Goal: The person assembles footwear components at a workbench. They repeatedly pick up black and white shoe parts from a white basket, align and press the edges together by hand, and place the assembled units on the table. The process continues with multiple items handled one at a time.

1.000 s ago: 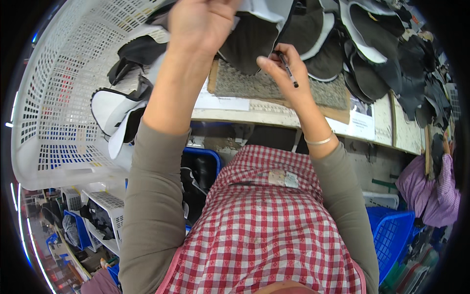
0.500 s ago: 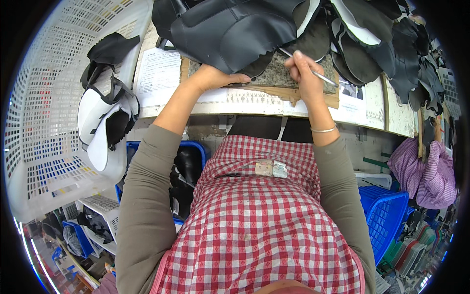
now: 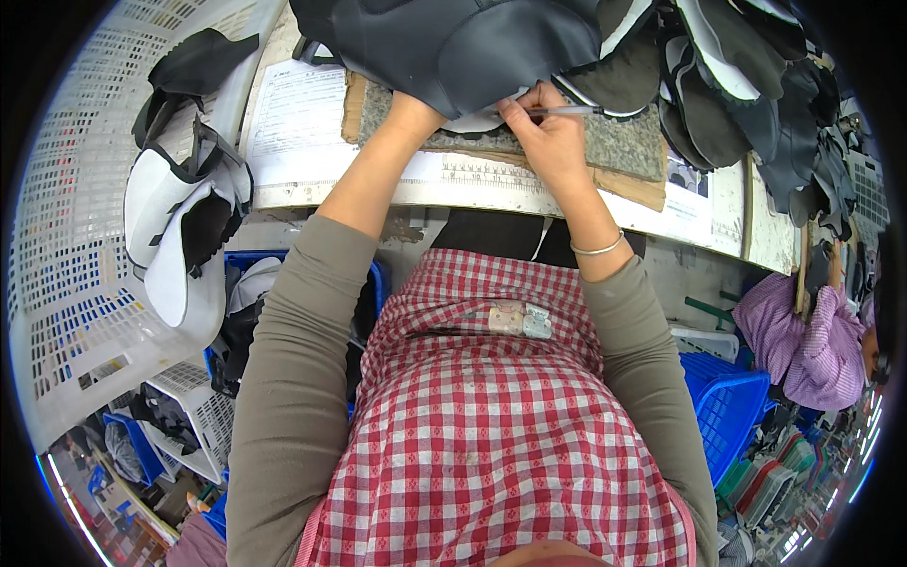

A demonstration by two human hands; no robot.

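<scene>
A large black leather shoe-upper piece (image 3: pixel 472 57) with stitched seams lies across the top of the bench. My left hand (image 3: pixel 417 113) reaches in under its near edge, and the leather hides the fingers. My right hand (image 3: pixel 553 142) is closed round a slim silver pen (image 3: pixel 570 111), held nearly level against that same edge. A strip of pale lining (image 3: pixel 472 124) shows below the edge, between my hands. Under the work lies a speckled grey stone slab (image 3: pixel 628 151) on brown cardboard (image 3: pixel 628 187).
A printed sheet (image 3: pixel 298 118) and a ruler strip (image 3: pixel 491 176) lie on the white bench (image 3: pixel 761 222). More black upper pieces (image 3: pixel 709 113) are heaped at the right. On the left, a white plastic basket (image 3: pixel 71 312) holds black-and-white pieces. A blue basket (image 3: pixel 723 406) stands low at the right.
My right hand has moved left and swung the pen to the leather's near edge. The left hand has slid under the piece, and pale lining now shows there.
</scene>
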